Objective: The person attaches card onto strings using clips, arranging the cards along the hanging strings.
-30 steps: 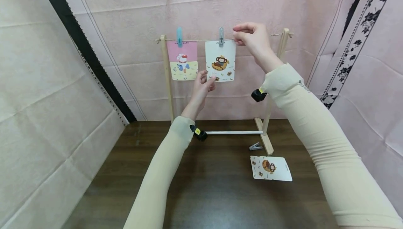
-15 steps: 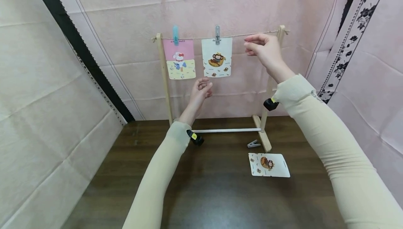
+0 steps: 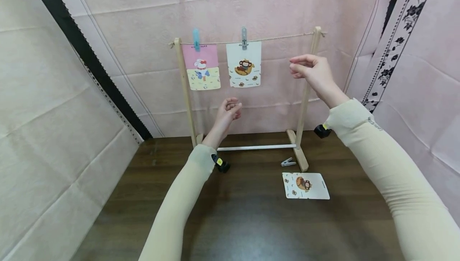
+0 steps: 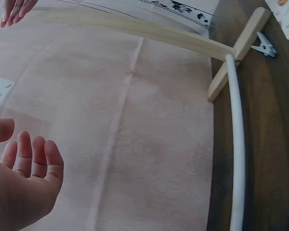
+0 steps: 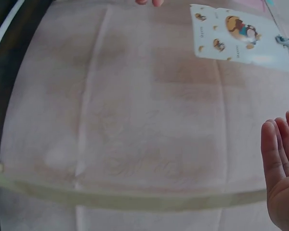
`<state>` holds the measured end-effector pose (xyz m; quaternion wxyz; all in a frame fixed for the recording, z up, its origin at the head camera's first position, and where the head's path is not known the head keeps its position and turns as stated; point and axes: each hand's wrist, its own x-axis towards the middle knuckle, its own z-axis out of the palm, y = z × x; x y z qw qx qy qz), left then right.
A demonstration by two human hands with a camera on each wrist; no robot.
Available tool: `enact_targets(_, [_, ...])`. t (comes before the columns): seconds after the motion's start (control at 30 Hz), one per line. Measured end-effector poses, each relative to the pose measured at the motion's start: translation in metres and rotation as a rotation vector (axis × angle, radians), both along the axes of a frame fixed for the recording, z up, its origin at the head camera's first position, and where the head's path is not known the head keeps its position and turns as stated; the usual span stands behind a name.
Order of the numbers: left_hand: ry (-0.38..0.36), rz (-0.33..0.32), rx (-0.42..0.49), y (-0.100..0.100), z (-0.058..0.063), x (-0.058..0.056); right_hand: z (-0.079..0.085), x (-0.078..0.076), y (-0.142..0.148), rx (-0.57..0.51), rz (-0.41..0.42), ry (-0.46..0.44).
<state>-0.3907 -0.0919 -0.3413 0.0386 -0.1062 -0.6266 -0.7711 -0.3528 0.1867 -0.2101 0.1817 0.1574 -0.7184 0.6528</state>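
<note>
Two cards hang from a string on a wooden stand: a pink and yellow card [image 3: 210, 78] with a blue clothespin [image 3: 196, 40], and a white monkey card [image 3: 235, 79] with a grey clothespin [image 3: 244, 38]. My left hand [image 3: 226, 115] floats below the white card, fingers loosely bent and holding nothing. To the right, beside the stand's right post [image 3: 303, 103], my right hand [image 3: 316, 75] is in the air, fingers fairly straight and nothing between them. Another monkey card [image 3: 316, 187] lies on the table, with a loose grey clothespin [image 3: 288, 162] just behind it.
A white rod [image 3: 258, 147] joins the stand's feet low over the dark wooden table [image 3: 244, 225]. The string [image 3: 284, 37] runs between the post tops. Pale cloth [image 3: 143, 25] walls enclose the back and both sides.
My right hand has moved right and down, away from the clipped white card. My left hand has come off that card's lower edge and dropped a little. The view has shifted slightly.
</note>
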Motion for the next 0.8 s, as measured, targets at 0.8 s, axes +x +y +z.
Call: enact_targets(0.8, [-0.012,-0.107,-0.222,0.023,-0.04,0.015,-0.077,0.005,0.044,0.195,-0.095,-0.046])
